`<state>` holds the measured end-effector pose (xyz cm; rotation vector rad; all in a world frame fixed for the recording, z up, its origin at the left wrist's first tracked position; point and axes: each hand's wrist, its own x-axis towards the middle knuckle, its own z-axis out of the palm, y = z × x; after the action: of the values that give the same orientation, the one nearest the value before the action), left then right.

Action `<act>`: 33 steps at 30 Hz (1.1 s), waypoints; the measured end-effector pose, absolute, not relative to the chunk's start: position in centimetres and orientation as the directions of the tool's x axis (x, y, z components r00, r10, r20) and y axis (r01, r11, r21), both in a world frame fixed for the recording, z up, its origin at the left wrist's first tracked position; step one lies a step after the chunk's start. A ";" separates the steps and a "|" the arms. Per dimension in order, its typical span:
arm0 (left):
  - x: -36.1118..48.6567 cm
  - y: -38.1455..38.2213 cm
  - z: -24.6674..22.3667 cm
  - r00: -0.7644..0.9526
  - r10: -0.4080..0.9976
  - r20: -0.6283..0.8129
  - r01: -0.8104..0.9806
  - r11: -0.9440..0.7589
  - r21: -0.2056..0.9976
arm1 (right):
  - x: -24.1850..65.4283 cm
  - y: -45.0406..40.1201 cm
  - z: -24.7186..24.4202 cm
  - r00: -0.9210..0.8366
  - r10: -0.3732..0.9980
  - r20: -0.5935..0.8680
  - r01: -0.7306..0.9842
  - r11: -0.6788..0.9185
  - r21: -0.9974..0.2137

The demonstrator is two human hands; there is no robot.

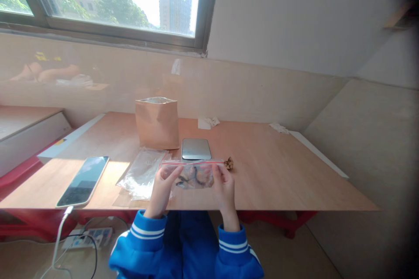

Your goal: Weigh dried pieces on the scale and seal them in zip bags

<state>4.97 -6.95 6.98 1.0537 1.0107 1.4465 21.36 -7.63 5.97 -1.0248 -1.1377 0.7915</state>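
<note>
1. Left hand (163,192): fingers pinched on the left end of a small zip bag (192,174), thumb on the near face, fingertips near the seal. Blue sleeve with white stripes at the wrist.
2. Right hand (225,189): gripping the bag's right end the same way, thumb in front, fingers curled behind.
3. The zip bag: clear, thin plastic, rectangular, with a red seal line along its top edge. It is held between both hands just above the near edge of the table (278,170), face toward the person. Long axis runs left to right; the sealed mouth points up and away. Whether the seal is pressed closed cannot be told.
4. Contents: several brown and dark lumpy pieces bunched in the lower part of the bag; kind not clear.
5. Loose brown piece (228,163): small, knobbly, on the table just beside the bag's right top corner.
6. Stack of empty clear bags (144,173): crinkled, glossy, lying flat left of the hands.
7. Small scale (196,148): flat, grey, rounded corners, just behind the bag.
8. Kraft paper pouch (157,123): standing upright, mouth open, silvery lining at the rim; inside not visible.
9. Phone (84,181): dark glass slab, far left, white cable plugged in at the near end.
</note>
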 end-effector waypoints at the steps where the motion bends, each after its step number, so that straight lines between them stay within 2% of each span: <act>1: 4.8 -7.0 7.0 -0.032 0.995 0.093 -0.254 -0.099 0.962 | 21.5 -7.6 5.9 0.241 0.907 0.345 -0.001 0.356 -0.935; 6: 4.5 -7.1 6.9 0.086 0.993 0.078 -0.251 -0.054 0.967 | 21.7 -7.4 5.5 0.233 0.916 0.327 -0.021 0.341 -0.940; 12: 4.7 -7.3 7.2 -0.004 0.996 0.092 -0.189 -0.092 0.978 | 21.3 -7.3 5.4 0.344 0.896 0.282 -0.037 0.313 -0.949; 19: 5.1 -7.3 7.4 -0.082 0.983 0.162 -0.181 -0.175 0.968 | 21.3 -7.6 5.7 0.337 0.885 0.322 -0.023 0.349 -0.937; 27: 5.1 -7.5 7.8 0.082 0.991 0.109 -0.219 -0.089 0.972 | 21.9 -7.7 5.8 0.252 0.903 0.348 0.008 0.358 -0.934; 33: 5.4 -7.6 8.0 0.007 0.995 0.101 -0.184 -0.098 0.978 | 21.8 -7.7 5.9 0.279 0.899 0.338 0.000 0.352 -0.936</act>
<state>5.37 -7.56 7.98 1.1500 1.0117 1.3514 21.77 -7.70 5.86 -1.0312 -1.1174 0.7743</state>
